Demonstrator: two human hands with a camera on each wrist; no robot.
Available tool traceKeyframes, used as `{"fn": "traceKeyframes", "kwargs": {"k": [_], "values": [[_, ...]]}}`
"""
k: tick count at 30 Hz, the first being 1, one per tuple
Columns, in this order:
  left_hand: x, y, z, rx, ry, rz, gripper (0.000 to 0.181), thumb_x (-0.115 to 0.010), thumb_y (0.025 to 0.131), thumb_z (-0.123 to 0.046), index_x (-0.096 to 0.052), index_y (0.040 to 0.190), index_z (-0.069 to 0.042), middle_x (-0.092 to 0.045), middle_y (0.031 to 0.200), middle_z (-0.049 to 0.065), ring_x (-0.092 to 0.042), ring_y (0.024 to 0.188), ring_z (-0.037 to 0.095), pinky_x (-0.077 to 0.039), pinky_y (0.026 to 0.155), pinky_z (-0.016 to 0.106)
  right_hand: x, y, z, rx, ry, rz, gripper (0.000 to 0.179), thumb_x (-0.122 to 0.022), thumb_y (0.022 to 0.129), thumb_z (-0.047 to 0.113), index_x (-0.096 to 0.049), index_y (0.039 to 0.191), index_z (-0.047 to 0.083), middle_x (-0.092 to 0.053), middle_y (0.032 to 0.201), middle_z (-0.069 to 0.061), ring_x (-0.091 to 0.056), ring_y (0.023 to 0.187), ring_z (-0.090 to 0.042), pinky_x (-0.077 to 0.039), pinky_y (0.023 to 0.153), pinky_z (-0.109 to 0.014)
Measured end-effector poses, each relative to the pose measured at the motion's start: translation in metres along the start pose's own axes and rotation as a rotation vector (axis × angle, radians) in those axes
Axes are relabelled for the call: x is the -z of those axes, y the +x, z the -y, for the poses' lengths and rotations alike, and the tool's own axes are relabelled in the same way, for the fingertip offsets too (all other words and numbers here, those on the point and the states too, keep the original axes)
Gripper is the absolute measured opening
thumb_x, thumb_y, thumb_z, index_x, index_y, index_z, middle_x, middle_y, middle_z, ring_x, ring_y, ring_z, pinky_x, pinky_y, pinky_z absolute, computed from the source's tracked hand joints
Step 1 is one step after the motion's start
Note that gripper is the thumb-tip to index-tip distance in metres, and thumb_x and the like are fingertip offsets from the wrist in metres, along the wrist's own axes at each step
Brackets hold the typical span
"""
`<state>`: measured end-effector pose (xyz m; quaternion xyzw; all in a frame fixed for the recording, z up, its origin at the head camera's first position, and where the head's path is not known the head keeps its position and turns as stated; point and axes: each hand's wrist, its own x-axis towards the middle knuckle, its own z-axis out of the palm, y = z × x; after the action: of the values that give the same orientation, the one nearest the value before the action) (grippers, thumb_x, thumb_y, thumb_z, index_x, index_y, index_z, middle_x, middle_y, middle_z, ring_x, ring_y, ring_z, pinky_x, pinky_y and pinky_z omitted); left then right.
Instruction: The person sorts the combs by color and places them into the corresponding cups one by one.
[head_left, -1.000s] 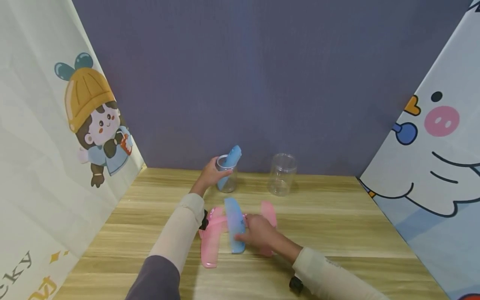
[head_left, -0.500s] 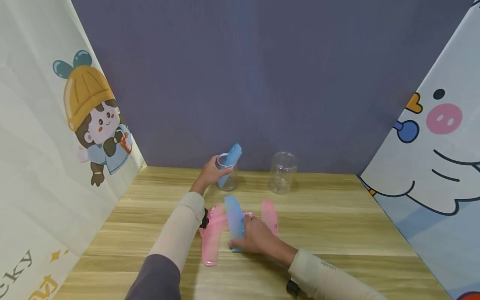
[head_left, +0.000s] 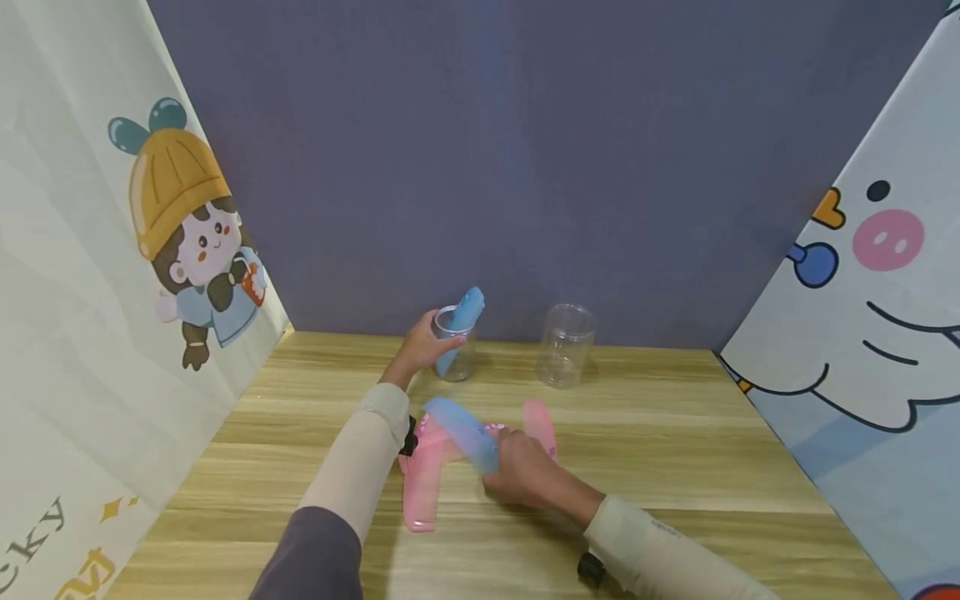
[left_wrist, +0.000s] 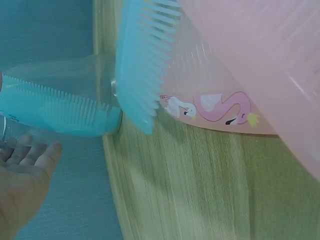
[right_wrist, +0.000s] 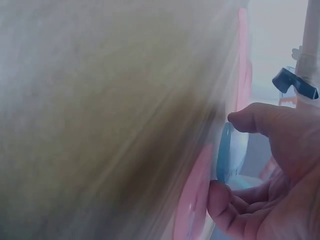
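My left hand [head_left: 423,343] grips a clear jar [head_left: 463,363] near its rim. Inside the jar a blue comb [head_left: 468,308] leans, its top sticking out to the right. My right hand [head_left: 522,468] holds the near end of a second blue comb [head_left: 459,427] between thumb and fingers. That comb slants over the pink combs and looks slightly blurred. One pink comb [head_left: 420,496] lies lengthwise at the left, under another that lies crosswise. A further pink comb [head_left: 537,421] lies right of my right hand, partly hidden by it. Flamingos decorate a pink comb [left_wrist: 230,112] in the left wrist view.
Right of the gripped jar stands another clear jar [head_left: 566,348], with nothing seen inside. Both are at the back of the wooden table [head_left: 637,433], before a dark upright panel [head_left: 487,167]. Printed cartoon sheets flank the table on both sides.
The blue comb at my right hand has swung from nearly lengthwise to a slant, its far end moving left. My right fingers have closed on its near end. My left hand stays on the jar.
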<state>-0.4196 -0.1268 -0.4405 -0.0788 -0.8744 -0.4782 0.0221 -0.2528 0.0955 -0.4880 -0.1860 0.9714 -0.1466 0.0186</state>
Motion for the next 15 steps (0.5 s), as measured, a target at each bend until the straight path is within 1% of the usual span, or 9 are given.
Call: {"fn": "traceKeyframes", "kwargs": {"k": [3,5,9,12,15], "values": [[-0.001,-0.001,0.0,0.0,0.004,0.002,0.093,-0.077,0.088,-0.044,-0.029,0.158,-0.005,-0.044,0.155,0.023,-0.046,0.14,0.041,-0.04,0.115,0.055,0.003,0.002,-0.005,-0.009,0.032,0.005,0.052,-0.081,0.07,0.029,-0.064,0.107,-0.004,-0.06,0.083,-0.006,-0.054,0.069,-0.017,-0.049,0.057,-0.03],[-0.001,-0.002,0.001,0.003,0.007,0.004,0.093,-0.077,0.089,-0.044,-0.029,0.158,-0.005,-0.044,0.156,0.023,-0.046,0.14,0.041,-0.04,0.115,0.055,0.004,0.003,-0.009,-0.014,0.068,0.01,0.049,-0.081,0.069,0.026,-0.065,0.103,-0.005,-0.06,0.084,-0.008,-0.055,0.071,-0.018,-0.051,0.058,-0.032],[-0.001,-0.004,0.001,0.007,-0.001,0.009,0.092,-0.077,0.089,-0.043,-0.029,0.158,-0.006,-0.043,0.156,0.022,-0.045,0.141,0.041,-0.04,0.115,0.056,0.006,0.008,-0.021,-0.001,0.176,0.027,0.053,-0.082,0.068,0.021,-0.067,0.111,-0.007,-0.068,0.093,-0.011,-0.061,0.081,-0.021,-0.057,0.069,-0.037],[0.0,-0.004,0.0,0.011,-0.008,0.009,0.092,-0.077,0.089,-0.044,-0.029,0.159,-0.008,-0.043,0.156,0.022,-0.045,0.14,0.041,-0.041,0.115,0.057,0.009,0.014,-0.031,0.017,0.246,0.042,0.055,-0.083,0.07,0.021,-0.068,0.115,-0.006,-0.074,0.101,-0.015,-0.068,0.09,-0.025,-0.06,0.078,-0.041],[0.0,-0.004,-0.002,0.012,-0.012,0.009,0.092,-0.076,0.089,-0.045,-0.028,0.159,-0.009,-0.043,0.156,0.021,-0.046,0.14,0.041,-0.041,0.114,0.057,0.013,0.019,-0.041,0.011,0.309,0.057,0.055,-0.084,0.073,0.021,-0.068,0.119,-0.003,-0.075,0.107,-0.016,-0.071,0.098,-0.028,-0.06,0.085,-0.042]]}}
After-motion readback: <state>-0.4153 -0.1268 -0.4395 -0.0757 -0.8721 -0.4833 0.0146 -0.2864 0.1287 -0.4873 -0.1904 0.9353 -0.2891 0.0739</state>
